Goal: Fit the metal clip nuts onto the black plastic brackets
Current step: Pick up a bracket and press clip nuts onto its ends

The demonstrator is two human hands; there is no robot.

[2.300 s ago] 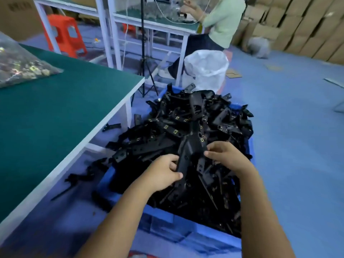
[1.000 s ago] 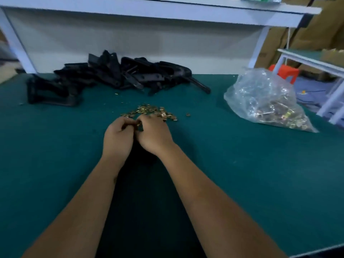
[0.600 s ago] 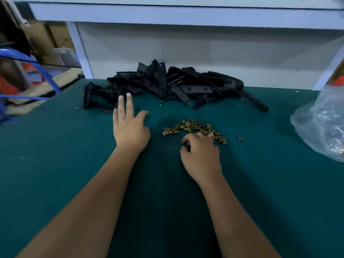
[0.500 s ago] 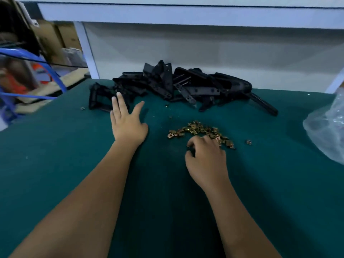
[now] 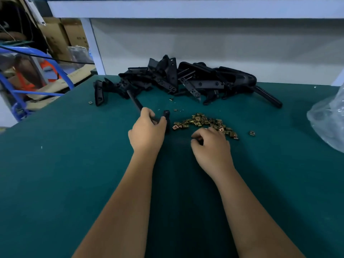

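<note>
On the green worktop (image 5: pixel 55 183) the left hand (image 5: pixel 147 135) has its fingers curled round a black plastic bracket (image 5: pixel 135 102), a long narrow piece that runs from the hand away toward the far-left part of the surface, with a rounded black end (image 5: pixel 166 114) showing just past the knuckles on the hand's right side. The right hand (image 5: pixel 211 148) lies knuckles-up beside it, nearer the middle of the worktop, fingers bent downward at the near edge of a loose scatter of brass-coloured metal clip nuts (image 5: pixel 202 121) — whether the fingertips pinch a nut cannot be told, since they are tucked under the hand. The nuts spread in a shallow arc between the two hands and the far edge, and one single nut (image 5: pixel 251 133) sits apart to the right of the scatter. Along the far edge, against the pale back panel (image 5: pixel 204 49), lies a heap of black brackets (image 5: pixel 186 81), tangled and overlapping; one long arm (image 5: pixel 268 96) sticks out of the heap toward the right edge, and a separate short piece (image 5: pixel 98 94) lies at the heap's left end near the far-left corner. A few stray nuts lie between the heap and the scatter, one of them (image 5: pixel 90 102) close to the left edge. At the right edge a clear plastic bag (image 5: pixel 327 120) is partly in view. Beyond the left edge stand blue tubing (image 5: pixel 11 86) and cardboard boxes (image 5: pixel 55 40) — blurred.
</note>
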